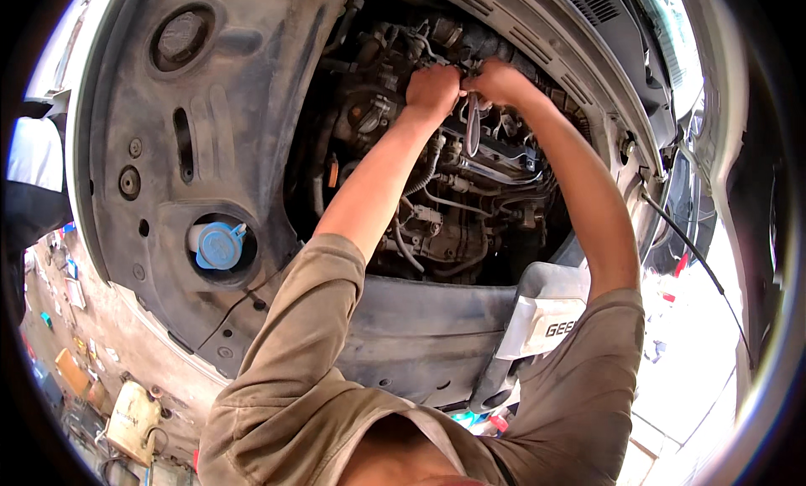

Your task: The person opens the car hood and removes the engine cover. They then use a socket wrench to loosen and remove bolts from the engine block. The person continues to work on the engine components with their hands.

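Observation:
My left hand (pixel 432 87) is closed at the upper middle of the engine bay (pixel 445 222), knuckles up, its fingertips hidden among dark parts and hoses. Just right of it, my right hand (pixel 495 83) curls its fingers down toward the same spot, nearly touching the left. What either one grips is too hidden to name. A slim, looped metallic piece (pixel 473 133) hangs below the gap between them; whether it is a tool or an engine part is unclear. Under it runs a silver pipe (pixel 499 174) among wiring and hoses.
The grey plastic front cover (pixel 227 117) has a blue reservoir cap (pixel 220 244). A hood stay rod (pixel 688 243) slants at right. On the floor (pixel 117 335) at lower left are a beige container (pixel 134 419) and scattered items. A white-and-dark shape (pixel 34 163), unclear, sits at the left edge.

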